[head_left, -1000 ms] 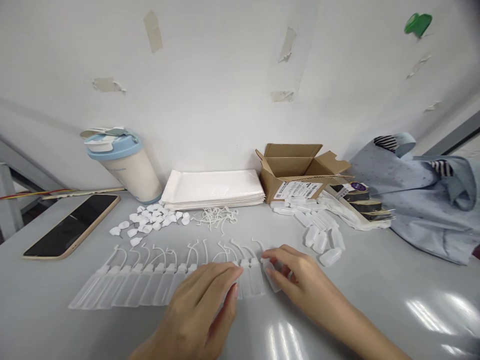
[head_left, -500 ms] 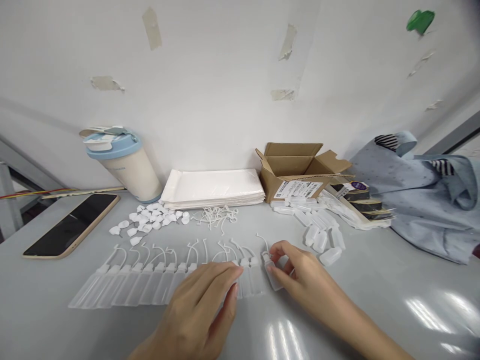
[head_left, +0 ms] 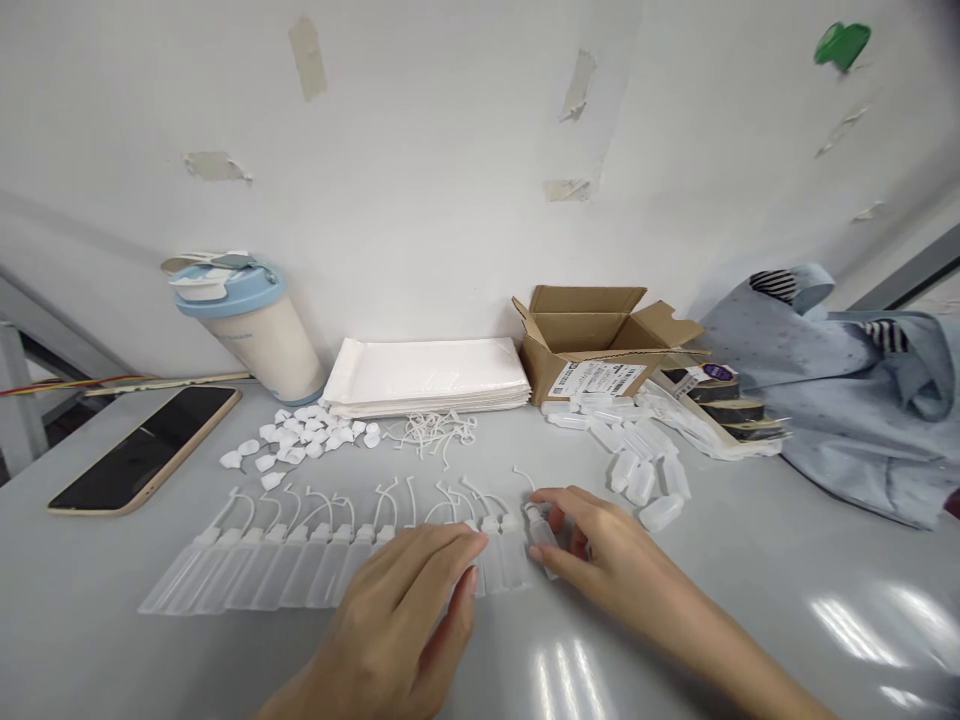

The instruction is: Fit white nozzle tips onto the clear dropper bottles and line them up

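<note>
A row of small translucent plastic bottles (head_left: pixel 259 575) lies side by side, each neck carrying a thin white strap. My left hand (head_left: pixel 401 600) rests over the right part of the row, fingers together and thumb apart; I see nothing held in it. At the right end of the row, a small plastic bottle (head_left: pixel 541 534) lies at a slight tilt with a strap on its neck. My right hand (head_left: pixel 600 540) grips this bottle, forefinger near the neck and thumb along the body. The other right fingers are partly hidden.
White caps (head_left: pixel 300 436) and loose white straps (head_left: pixel 435 432) lie behind the row. More bottles (head_left: pixel 637 455) are scattered at right, before an open cardboard box (head_left: pixel 592 360). White envelopes (head_left: pixel 431 375), a tumbler (head_left: pixel 262 340), a phone (head_left: pixel 146 450) and a blue cloth bag (head_left: pixel 825 400) surround them.
My right hand has shifted slightly left, and the bottle's lower end has swung closer to the row. My left hand has stayed nearly still.
</note>
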Motion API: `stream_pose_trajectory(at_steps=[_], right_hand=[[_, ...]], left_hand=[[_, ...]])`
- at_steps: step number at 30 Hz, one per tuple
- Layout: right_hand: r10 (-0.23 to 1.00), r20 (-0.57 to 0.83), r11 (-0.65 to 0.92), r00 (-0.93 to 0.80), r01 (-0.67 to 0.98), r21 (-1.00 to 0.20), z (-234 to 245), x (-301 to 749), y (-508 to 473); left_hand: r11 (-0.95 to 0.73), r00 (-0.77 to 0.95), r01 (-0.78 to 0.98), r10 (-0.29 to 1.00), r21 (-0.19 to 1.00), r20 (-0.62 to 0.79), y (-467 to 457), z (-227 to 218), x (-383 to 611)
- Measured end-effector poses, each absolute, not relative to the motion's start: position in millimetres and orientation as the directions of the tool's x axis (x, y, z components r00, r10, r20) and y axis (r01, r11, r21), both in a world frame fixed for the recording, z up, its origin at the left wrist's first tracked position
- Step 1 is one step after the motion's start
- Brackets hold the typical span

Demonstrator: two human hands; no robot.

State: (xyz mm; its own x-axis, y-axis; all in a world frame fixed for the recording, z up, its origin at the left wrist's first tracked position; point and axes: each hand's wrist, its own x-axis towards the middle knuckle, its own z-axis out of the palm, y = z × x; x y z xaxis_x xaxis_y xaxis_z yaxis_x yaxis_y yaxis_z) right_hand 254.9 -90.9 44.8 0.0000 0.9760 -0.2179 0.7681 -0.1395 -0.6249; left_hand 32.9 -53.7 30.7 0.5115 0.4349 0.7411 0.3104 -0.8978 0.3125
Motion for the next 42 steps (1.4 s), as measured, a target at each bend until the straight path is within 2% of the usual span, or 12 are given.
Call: stream_pose_trajectory(at_steps=[13,22,29,38,42], right_hand=[[0.988,-0.150,-0.063,-0.033,0.803,-0.593,44.3,253.5,-91.0],[0.984,-0.176,-0.117,0.019,0.814,-0.568,45.9,251.6,-91.2],[0.992,-0.124,-0.098,0.034,0.824,-0.559,41.8,251.6,-89.8],[0.986,-0.163,-0.108,0.018,0.819,-0.564,46.4,249.6,-89.9],[0.980,-0.200,-0.117,0.008,0.833,-0.541,49.6,249.7,-88.6]], left_hand=[[-0.895,0.517,0.328,0.438,0.303,0.735,-54.1,32.4,33.6],[-0.895,0.514,0.326,0.437,0.303,0.738,-53.9,33.1,35.3],[-0.892,0.511,0.336,0.442,0.303,0.737,-54.3,33.5,35.3],[-0.896,0.520,0.322,0.438,0.307,0.734,-52.6,32.6,36.1],[-0.894,0.534,0.271,0.448,0.357,0.717,-54.1,31.6,39.6]])
